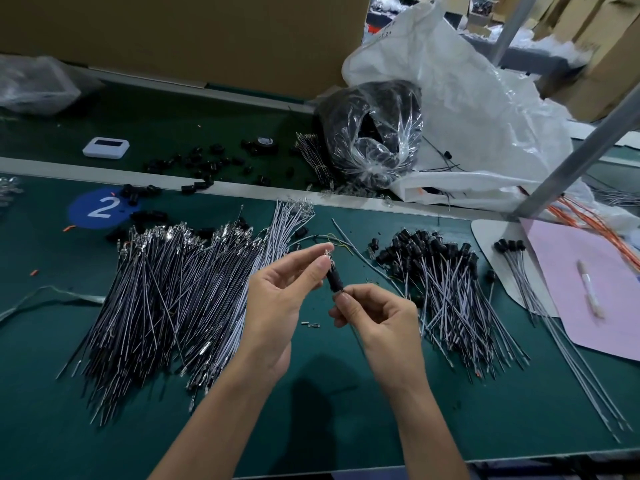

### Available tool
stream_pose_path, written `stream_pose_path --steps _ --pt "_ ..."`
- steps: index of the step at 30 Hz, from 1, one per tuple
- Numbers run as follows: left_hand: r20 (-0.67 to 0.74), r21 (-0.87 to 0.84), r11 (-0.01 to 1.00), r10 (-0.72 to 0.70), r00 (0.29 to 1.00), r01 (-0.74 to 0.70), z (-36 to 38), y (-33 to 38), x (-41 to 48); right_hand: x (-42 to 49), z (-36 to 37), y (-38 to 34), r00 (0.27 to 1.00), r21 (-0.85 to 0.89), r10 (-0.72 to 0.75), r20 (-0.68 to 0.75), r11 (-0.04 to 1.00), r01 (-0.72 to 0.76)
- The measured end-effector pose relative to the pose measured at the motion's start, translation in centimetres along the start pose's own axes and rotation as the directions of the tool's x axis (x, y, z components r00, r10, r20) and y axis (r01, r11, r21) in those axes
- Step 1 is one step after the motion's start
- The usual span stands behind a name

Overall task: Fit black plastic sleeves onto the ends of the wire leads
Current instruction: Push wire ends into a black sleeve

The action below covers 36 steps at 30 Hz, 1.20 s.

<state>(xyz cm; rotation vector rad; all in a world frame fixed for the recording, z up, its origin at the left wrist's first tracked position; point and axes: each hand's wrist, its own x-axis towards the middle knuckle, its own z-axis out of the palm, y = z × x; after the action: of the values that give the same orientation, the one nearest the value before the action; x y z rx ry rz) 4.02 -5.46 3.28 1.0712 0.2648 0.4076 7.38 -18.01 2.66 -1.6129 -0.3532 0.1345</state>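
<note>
My left hand (280, 292) pinches the metal-tipped ends of wire leads at about the table's middle, above the green mat. A black plastic sleeve (335, 280) sits on those leads just below my left fingertips. My right hand (375, 315) pinches the leads right under the sleeve, and the wires trail down from it. A big pile of bare wire leads (173, 292) lies to the left. To the right lies a heap of leads with black sleeves fitted (440, 278).
Loose black sleeves (204, 162) are scattered on the conveyor strip behind. A clear bag of black parts (374, 133) and a large white bag (485, 116) stand at the back right. A pink sheet (595, 306) with a pen lies far right, beside a metal post (568, 161).
</note>
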Motion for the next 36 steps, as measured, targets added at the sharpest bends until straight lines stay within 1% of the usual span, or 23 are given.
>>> stream_pose_path --steps 2,4,8,12,18,30,36 --pt "0.023 -0.002 1.000 -0.006 1.000 0.006 -0.1 0.1 0.1 0.0 0.1 0.0 1.000 0.015 0.011 -0.002 1.000 -0.011" --pt "0.010 -0.011 1.000 -0.011 1.000 0.011 -0.1 0.3 0.3 0.0 0.3 0.0 1.000 0.035 0.021 -0.006 0.999 -0.021" --pt "-0.007 -0.025 1.000 -0.003 1.000 0.003 0.3 0.8 0.9 0.1 0.6 -0.3 0.997 0.129 0.055 -0.050 0.990 -0.048" --pt "0.000 -0.057 0.998 0.011 1.000 -0.011 0.7 1.3 1.3 0.2 0.9 -0.7 0.995 0.167 0.046 -0.086 0.985 -0.031" --pt "0.025 -0.089 0.996 -0.001 1.000 0.003 0.5 1.5 1.4 0.3 1.1 -1.0 0.993 0.189 0.031 -0.116 0.982 -0.008" --pt "0.072 -0.131 0.989 -0.053 0.996 0.062 0.1 1.5 1.1 0.2 0.8 -1.1 0.996 0.216 0.033 -0.088 0.976 -0.013" --pt "0.159 -0.125 0.988 -0.069 0.985 0.090 -0.5 1.6 1.1 0.2 0.5 -1.3 0.997 0.201 0.027 -0.072 0.980 -0.013"
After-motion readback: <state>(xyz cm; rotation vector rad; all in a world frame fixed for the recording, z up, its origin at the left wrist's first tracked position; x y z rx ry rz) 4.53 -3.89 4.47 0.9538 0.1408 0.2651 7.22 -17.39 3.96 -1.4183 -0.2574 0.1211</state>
